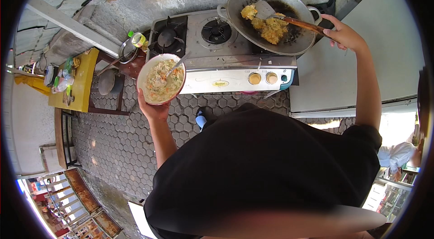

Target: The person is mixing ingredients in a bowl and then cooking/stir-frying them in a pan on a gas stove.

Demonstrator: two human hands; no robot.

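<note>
My left hand [154,108] holds up a bowl [139,79] from below, in front of the stove's left side. In it is a vegetable batter [157,81] with orange and green bits, and a metal spoon [175,66] rests inside. My right hand [346,35] grips the wooden handle of a spatula [305,26]. The spatula's metal blade [264,9] is in a large wok [239,33], touching browned fritters [274,30]. Dark oil and crumbs cover the wok's bottom. The wok sits on the right of a gas stove [234,49].
Two burners show, a left burner [166,37] and a middle burner [217,31]. A bottle with a green cap [138,39] and a pan [127,54] stand left of the stove. Farther left is a yellow table [86,83] with bags. A pale cabinet-like surface [332,79] borders the right. Another person [401,156] is behind.
</note>
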